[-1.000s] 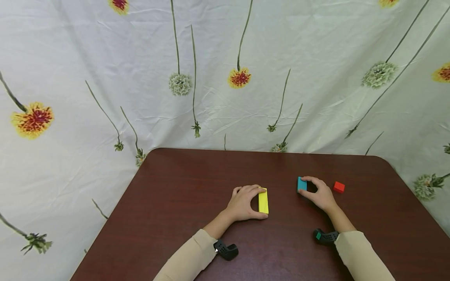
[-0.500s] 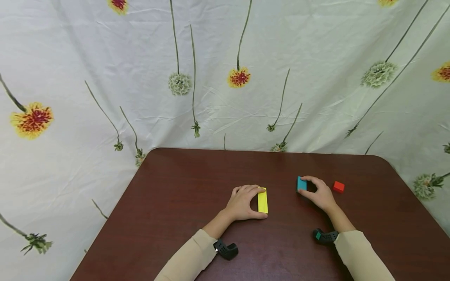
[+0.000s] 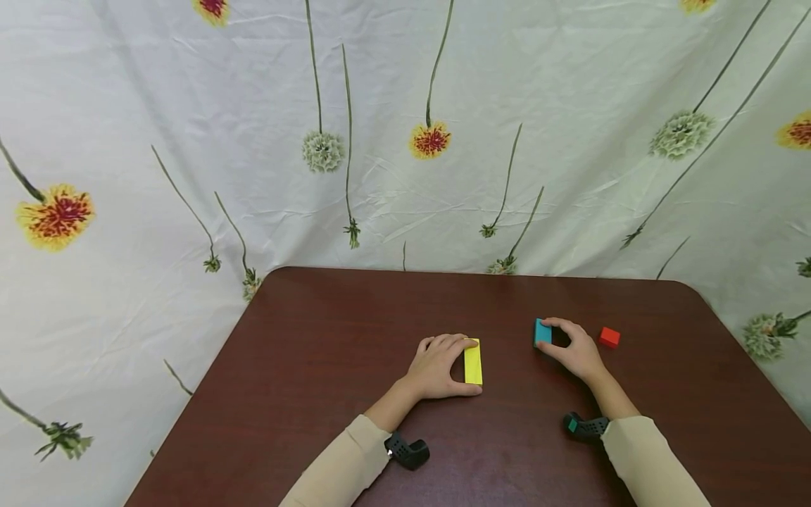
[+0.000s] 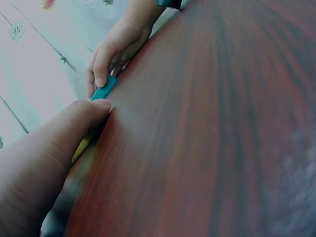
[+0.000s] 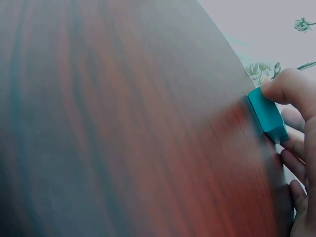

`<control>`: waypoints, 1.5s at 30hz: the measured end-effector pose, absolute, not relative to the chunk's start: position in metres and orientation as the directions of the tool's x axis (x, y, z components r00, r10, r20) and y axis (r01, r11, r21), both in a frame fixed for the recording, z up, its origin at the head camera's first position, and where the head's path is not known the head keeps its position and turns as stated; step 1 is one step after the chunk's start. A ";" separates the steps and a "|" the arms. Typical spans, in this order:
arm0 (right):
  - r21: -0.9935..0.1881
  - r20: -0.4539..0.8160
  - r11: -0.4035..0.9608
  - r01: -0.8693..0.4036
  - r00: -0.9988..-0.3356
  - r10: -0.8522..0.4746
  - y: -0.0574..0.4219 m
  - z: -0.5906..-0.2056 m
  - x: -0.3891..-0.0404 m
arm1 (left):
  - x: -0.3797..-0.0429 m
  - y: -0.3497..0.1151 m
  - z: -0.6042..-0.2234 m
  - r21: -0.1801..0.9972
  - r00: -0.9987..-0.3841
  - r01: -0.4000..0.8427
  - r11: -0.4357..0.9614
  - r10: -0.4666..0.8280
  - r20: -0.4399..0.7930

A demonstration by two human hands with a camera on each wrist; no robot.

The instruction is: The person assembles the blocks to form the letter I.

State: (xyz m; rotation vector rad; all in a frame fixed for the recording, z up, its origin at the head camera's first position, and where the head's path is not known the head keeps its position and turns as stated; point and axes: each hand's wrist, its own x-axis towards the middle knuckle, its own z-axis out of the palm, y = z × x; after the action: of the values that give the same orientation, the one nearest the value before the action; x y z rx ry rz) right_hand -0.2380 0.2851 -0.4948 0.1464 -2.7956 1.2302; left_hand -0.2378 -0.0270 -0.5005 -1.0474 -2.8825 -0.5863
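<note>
The left hand (image 3: 437, 367) pinches the yellow block (image 3: 472, 362) by its two ends, with thumb at the near end. To the right of this grip and somewhat farther, the right hand (image 3: 575, 348) pinches the blue block (image 3: 542, 333) between thumb and finger. Right of this second grip, the red block (image 3: 610, 337) lies near on the table (image 3: 355, 310).

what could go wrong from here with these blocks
The red block sits just to the right of the right hand, so a rightward move might knock it.
The left hand holds the yellow block by its two ends, so it could pivot or slip if lifted.
The blue block is likewise pinched at its ends, so it might twist if the grip loosens.
</note>
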 end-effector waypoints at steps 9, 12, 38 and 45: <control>-0.733 0.129 0.669 -0.123 -0.991 -0.041 0.285 -0.496 -0.239 | -0.238 -0.026 -0.497 0.375 -0.783 0.608 0.700 0.607 0.137; -0.730 0.131 0.672 -0.128 -0.990 -0.045 0.285 -0.496 -0.238 | -0.238 -0.027 -0.498 0.386 -0.784 0.602 0.699 0.608 0.124; -0.710 0.178 0.682 -0.176 -0.982 -0.069 0.286 -0.498 -0.238 | -0.237 -0.028 -0.498 0.401 -0.790 0.591 0.700 0.603 0.112; -0.721 0.167 0.674 -0.164 -0.984 -0.062 0.287 -0.499 -0.239 | -0.235 -0.027 -0.495 0.405 -0.791 0.588 0.700 0.603 0.107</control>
State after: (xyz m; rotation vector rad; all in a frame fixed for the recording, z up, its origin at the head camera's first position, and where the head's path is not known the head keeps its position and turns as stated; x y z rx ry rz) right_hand -0.2390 0.2865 -0.4986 0.1868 -2.7552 1.2055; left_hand -0.2353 -0.0273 -0.4954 -1.0260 -2.9273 -0.6783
